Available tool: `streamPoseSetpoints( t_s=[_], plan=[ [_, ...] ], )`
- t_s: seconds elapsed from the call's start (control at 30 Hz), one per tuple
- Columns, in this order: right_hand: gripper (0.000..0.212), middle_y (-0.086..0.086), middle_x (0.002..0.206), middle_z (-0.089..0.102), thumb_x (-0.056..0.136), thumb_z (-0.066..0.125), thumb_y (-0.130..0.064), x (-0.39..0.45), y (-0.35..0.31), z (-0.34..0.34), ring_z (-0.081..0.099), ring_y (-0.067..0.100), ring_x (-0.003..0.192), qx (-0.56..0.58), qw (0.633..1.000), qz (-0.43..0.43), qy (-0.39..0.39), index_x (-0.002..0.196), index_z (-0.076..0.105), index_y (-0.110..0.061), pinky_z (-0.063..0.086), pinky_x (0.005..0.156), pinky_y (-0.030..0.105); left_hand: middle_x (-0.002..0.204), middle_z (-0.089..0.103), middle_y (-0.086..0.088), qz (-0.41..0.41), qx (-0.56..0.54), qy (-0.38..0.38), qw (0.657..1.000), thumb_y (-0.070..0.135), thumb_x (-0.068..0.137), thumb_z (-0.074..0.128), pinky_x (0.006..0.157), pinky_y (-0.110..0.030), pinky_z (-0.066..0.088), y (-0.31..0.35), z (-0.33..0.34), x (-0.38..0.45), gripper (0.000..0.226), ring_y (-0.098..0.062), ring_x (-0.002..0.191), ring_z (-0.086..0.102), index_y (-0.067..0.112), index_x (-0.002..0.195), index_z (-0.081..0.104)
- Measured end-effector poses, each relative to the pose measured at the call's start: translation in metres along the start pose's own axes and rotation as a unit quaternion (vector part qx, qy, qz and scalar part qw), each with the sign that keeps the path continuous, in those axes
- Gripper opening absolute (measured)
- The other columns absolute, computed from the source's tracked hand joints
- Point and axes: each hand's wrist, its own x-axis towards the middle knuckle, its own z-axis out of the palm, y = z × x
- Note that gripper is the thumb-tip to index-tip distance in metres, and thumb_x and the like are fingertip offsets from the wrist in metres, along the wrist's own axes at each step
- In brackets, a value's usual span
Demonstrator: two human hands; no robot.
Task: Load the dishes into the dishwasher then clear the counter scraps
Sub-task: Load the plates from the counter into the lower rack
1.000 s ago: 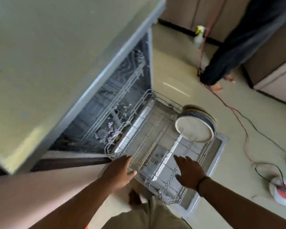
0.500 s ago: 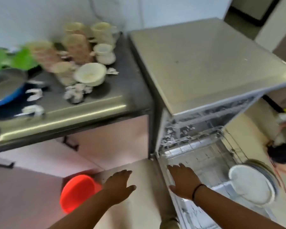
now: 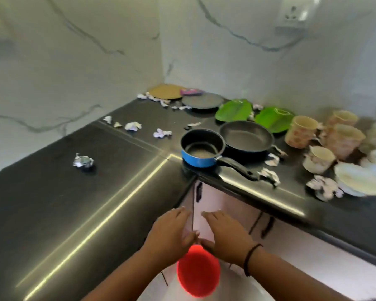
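My left hand (image 3: 168,232) and my right hand (image 3: 222,233) hover side by side, fingers straight and holding nothing, in front of the inner corner of the black counter (image 3: 85,203). On the counter stand a blue saucepan (image 3: 201,151), a black frying pan (image 3: 246,137), two green leaf-shaped plates (image 3: 234,110), a grey plate (image 3: 202,101), a tan plate (image 3: 165,91), several patterned cups (image 3: 301,131) and a cream plate (image 3: 359,181). Crumpled paper scraps (image 3: 83,162) lie scattered over the counter. The dishwasher is out of view.
A red bucket (image 3: 197,272) stands on the floor just below my hands. Pale cabinet doors (image 3: 224,205) with dark handles run under the counter. Marble walls close the corner; a socket (image 3: 293,13) sits high at right.
My view has swung left from the open dishwasher to the counter corner. Both hands have come away from the rack and drawn close together, still empty.
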Motion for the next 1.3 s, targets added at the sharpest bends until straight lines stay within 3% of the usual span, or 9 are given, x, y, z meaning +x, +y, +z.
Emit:
streamPoseSetpoints(
  t_s=[0.2,0.33,0.77,0.9,0.93,0.97,1.0,1.1,1.3],
  plan=[
    [0.068,-0.003,0.143,0.043,0.087,0.051,-0.052,0.067,-0.039,-0.079,0.035,0.015,0.133,0.049,0.989,-0.122,0.071,0.146,0.031,-0.025,0.03,0.113,0.032,0.135,0.053,0.004,-0.104,-0.08,0.134,0.982,0.066,0.077,0.036,0.105,-0.025,0.035,-0.032,-0.061,0.035,0.072,-0.012,0.124,0.048,0.024,0.133,0.051],
    [0.067,-0.002,0.142,0.044,0.087,0.055,-0.051,0.104,-0.02,-0.141,0.036,0.016,0.132,0.074,0.979,-0.143,0.126,0.145,0.032,-0.026,0.029,0.11,0.029,0.13,0.053,0.011,-0.118,-0.084,0.201,0.969,0.051,0.088,0.056,0.097,-0.02,0.034,-0.029,-0.099,0.088,0.049,-0.009,0.12,0.049,0.026,0.131,0.051],
    [0.061,0.003,0.128,0.055,0.084,0.065,-0.044,0.242,0.122,-0.239,0.052,0.02,0.119,0.198,0.974,0.028,0.105,0.136,0.044,-0.021,0.04,0.095,0.029,0.141,0.048,0.001,-0.184,-0.109,0.139,0.967,0.047,0.09,0.057,0.101,-0.032,0.039,-0.021,-0.143,0.295,0.054,-0.018,0.125,0.047,0.022,0.137,0.046],
    [0.037,0.011,0.09,0.056,0.083,0.07,-0.034,0.299,0.146,-0.232,0.056,0.023,0.083,0.436,0.887,0.126,0.088,0.108,0.056,-0.01,0.043,0.074,0.032,0.129,0.056,-0.004,-0.24,-0.24,0.105,0.935,0.044,0.089,0.06,0.091,-0.03,0.043,-0.048,-0.144,0.346,0.047,-0.019,0.113,0.054,0.018,0.128,0.052],
    [0.034,-0.004,0.095,0.042,0.085,0.068,-0.031,0.311,0.148,-0.231,0.057,0.027,0.085,0.491,0.855,0.149,0.076,0.103,0.056,-0.005,0.043,0.073,0.033,0.118,0.058,-0.004,-0.249,-0.284,0.1,0.92,0.042,0.089,0.061,0.085,-0.029,0.043,-0.054,-0.145,0.36,0.04,-0.018,0.103,0.055,0.017,0.12,0.056],
    [0.035,0.036,0.125,0.041,0.088,0.066,-0.028,0.322,0.149,-0.23,0.059,0.032,0.091,0.536,0.824,0.177,0.057,0.107,0.055,-0.001,0.044,0.074,0.033,0.105,0.057,-0.004,-0.255,-0.321,0.093,0.907,0.04,0.09,0.061,0.078,-0.028,0.041,-0.06,-0.146,0.371,0.029,-0.018,0.092,0.053,0.019,0.109,0.058],
    [0.035,0.025,0.107,0.052,0.09,0.064,-0.026,0.333,0.15,-0.23,0.058,0.034,0.097,0.576,0.791,0.201,0.039,0.114,0.054,-0.003,0.045,0.077,0.034,0.093,0.053,-0.002,-0.256,-0.346,0.083,0.899,0.039,0.09,0.061,0.073,-0.028,0.038,-0.066,-0.148,0.385,0.02,-0.018,0.082,0.049,0.021,0.096,0.056],
    [0.048,0.02,0.13,0.046,0.094,0.059,-0.025,0.371,0.152,-0.224,0.052,0.038,0.112,0.652,0.715,0.25,0.021,0.135,0.041,-0.009,0.046,0.086,0.038,0.078,0.046,-0.001,-0.253,-0.36,0.064,0.896,0.035,0.091,0.06,0.061,-0.028,0.033,-0.087,-0.147,0.42,0.018,-0.017,0.067,0.042,0.019,0.087,0.053],
    [0.059,0.023,0.145,0.034,0.097,0.051,-0.024,0.455,0.151,-0.21,0.045,0.04,0.127,0.699,0.635,0.327,0.028,0.146,0.025,-0.005,0.045,0.089,0.04,0.061,0.037,0.0,-0.227,-0.367,0.036,0.901,0.032,0.09,0.06,0.053,-0.027,0.027,-0.138,-0.132,0.48,0.028,-0.014,0.055,0.034,0.016,0.072,0.047]
  ],
)
